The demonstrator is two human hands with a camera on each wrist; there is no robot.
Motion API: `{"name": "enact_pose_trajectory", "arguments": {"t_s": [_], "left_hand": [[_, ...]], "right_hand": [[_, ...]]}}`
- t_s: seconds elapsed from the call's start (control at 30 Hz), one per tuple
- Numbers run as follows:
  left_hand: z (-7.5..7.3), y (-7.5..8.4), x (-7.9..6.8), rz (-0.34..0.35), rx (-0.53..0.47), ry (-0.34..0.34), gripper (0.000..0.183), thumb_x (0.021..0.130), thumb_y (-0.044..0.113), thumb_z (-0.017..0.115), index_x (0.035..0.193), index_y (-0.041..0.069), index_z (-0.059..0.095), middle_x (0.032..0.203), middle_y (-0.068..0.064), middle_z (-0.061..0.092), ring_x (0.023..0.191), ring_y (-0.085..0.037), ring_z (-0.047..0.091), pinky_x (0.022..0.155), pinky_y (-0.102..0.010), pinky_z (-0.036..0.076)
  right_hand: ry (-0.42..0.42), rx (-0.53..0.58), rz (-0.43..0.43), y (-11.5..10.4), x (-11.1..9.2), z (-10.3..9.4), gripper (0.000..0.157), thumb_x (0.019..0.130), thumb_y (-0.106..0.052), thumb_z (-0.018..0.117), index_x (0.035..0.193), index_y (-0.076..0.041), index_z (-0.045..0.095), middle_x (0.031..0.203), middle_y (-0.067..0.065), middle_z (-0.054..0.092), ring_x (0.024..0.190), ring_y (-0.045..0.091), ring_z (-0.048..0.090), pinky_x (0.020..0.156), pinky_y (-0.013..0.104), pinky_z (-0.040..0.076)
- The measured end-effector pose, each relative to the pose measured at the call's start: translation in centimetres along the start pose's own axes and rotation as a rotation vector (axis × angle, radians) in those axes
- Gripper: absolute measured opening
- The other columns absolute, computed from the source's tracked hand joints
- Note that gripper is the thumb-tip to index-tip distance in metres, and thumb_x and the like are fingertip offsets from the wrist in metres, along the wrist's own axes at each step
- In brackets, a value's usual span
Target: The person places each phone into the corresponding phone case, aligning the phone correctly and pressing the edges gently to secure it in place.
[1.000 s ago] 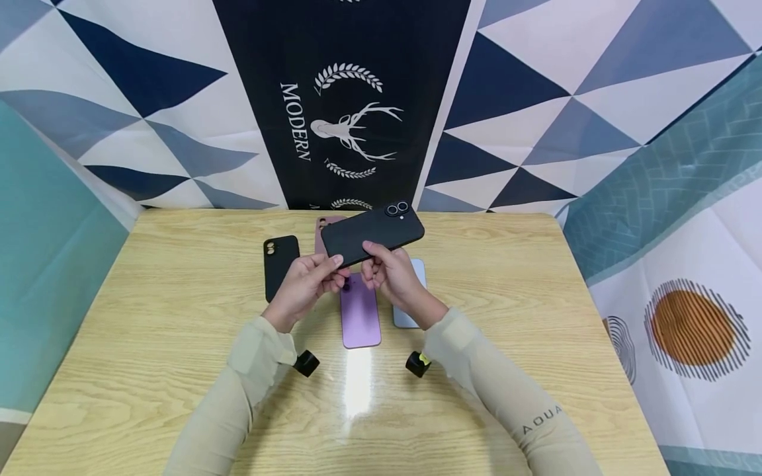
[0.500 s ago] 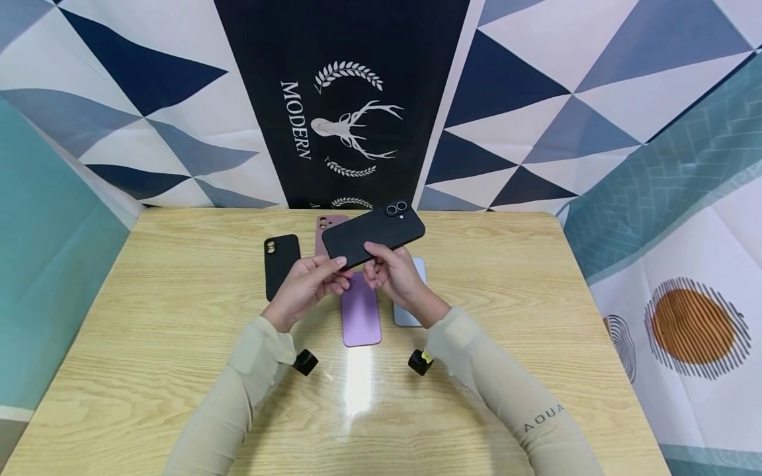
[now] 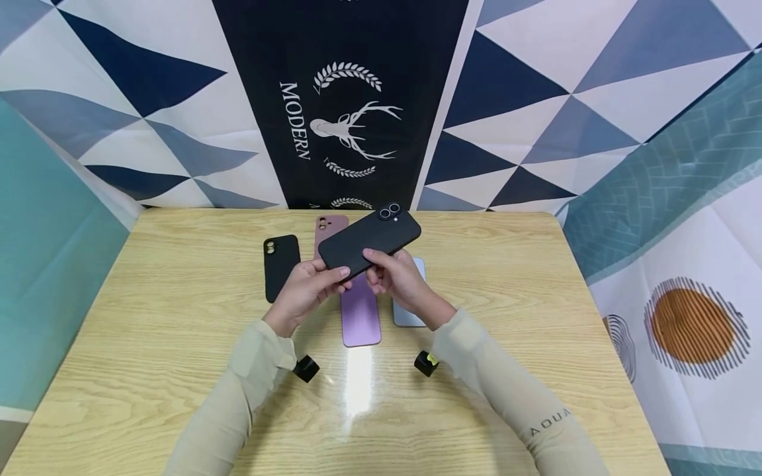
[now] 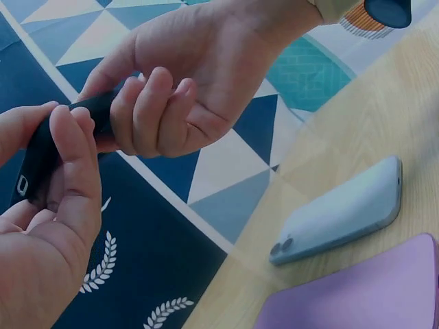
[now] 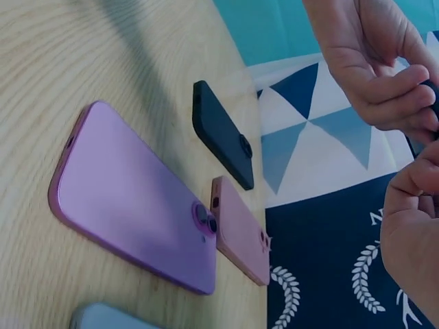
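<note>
A black phone (image 3: 370,239) is held tilted over the table's far side, its two-lens camera at the upper right corner. My left hand (image 3: 306,287) grips its lower left end, thumb on the back. With the thumb laid on the back, my right hand (image 3: 400,283) pinches its lower long edge. In the left wrist view, a port opening shows on the end held by the left hand (image 4: 51,267). Below the hands lies a purple phone (image 3: 361,317), with a light blue phone (image 3: 407,316) partly hidden under the right hand and wrist.
A black phone case (image 3: 281,268) lies left of the hands on the wooden table (image 3: 149,317). Behind the held phone, a pink phone case (image 3: 329,231) is partly covered. Patterned cloth (image 3: 506,99) rises at the table's back edge.
The black phone has tilted more steeply and shifted slightly left and down at its lower end. Both hands keep their grip; the right wrist has moved slightly right.
</note>
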State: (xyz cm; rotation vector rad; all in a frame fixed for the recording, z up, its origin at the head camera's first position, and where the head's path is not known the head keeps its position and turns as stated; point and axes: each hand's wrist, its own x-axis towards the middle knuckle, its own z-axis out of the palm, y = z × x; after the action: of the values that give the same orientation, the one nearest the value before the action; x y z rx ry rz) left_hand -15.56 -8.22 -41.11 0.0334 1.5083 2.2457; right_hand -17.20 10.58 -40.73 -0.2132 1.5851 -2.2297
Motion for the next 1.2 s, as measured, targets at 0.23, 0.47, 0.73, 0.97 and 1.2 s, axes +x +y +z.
{"name": "enact_pose_trajectory", "arguments": {"t_s": [0.23, 0.47, 0.73, 0.97, 1.2], "left_hand": [[0.2, 0.1, -0.3, 0.018, -0.021, 0.016, 0.019, 0.091, 0.0, 0.054, 0.11, -0.002, 0.052, 0.081, 0.002, 0.067, 0.07, -0.005, 0.066, 0.066, -0.015, 0.054], [0.4, -0.5, -0.3, -0.012, 0.004, 0.007, 0.022, 0.09, 0.005, 0.06, 0.109, -0.003, 0.055, 0.08, 0.001, 0.069, 0.072, -0.006, 0.067, 0.069, -0.017, 0.055], [0.1, -1.6, -0.8, -0.084, 0.083, -0.084, 0.011, 0.092, 0.013, 0.058, 0.088, 0.006, 0.065, 0.073, 0.001, 0.07, 0.07, -0.006, 0.066, 0.07, -0.02, 0.055], [-0.4, -1.5, -1.0, -0.081, 0.054, -0.076, 0.016, 0.096, 0.019, 0.052, 0.095, 0.01, 0.066, 0.077, 0.0, 0.069, 0.068, -0.01, 0.066, 0.066, -0.021, 0.057], [-0.4, -1.1, -0.3, -0.073, 0.092, -0.019, 0.013, 0.094, 0.015, 0.055, 0.096, 0.012, 0.067, 0.084, 0.004, 0.069, 0.075, -0.007, 0.064, 0.069, -0.02, 0.056]], "right_hand": [[0.118, 0.039, -0.068, -0.7, -0.1, -0.5, 0.023, 0.1, -0.02, 0.039, 0.088, -0.006, 0.052, 0.058, -0.001, 0.06, 0.048, 0.009, 0.059, 0.043, 0.018, 0.045], [0.235, 0.025, -0.151, -1.1, -0.5, -1.0, 0.017, 0.102, -0.017, 0.036, 0.099, -0.005, 0.047, 0.059, 0.0, 0.062, 0.049, 0.008, 0.06, 0.046, 0.018, 0.048], [0.267, 0.064, -0.105, -0.6, -1.2, -1.6, 0.017, 0.102, -0.012, 0.033, 0.093, -0.004, 0.045, 0.053, -0.001, 0.059, 0.041, 0.008, 0.054, 0.041, 0.018, 0.041], [0.274, 0.04, -0.035, -0.7, -1.7, -2.3, 0.019, 0.1, -0.012, 0.035, 0.084, -0.006, 0.043, 0.049, -0.002, 0.055, 0.037, 0.008, 0.047, 0.039, 0.017, 0.039], [0.266, 0.043, -0.002, -0.8, -1.5, -2.7, 0.026, 0.1, -0.014, 0.038, 0.078, -0.009, 0.05, 0.046, -0.004, 0.055, 0.033, 0.006, 0.045, 0.036, 0.016, 0.039]]}}
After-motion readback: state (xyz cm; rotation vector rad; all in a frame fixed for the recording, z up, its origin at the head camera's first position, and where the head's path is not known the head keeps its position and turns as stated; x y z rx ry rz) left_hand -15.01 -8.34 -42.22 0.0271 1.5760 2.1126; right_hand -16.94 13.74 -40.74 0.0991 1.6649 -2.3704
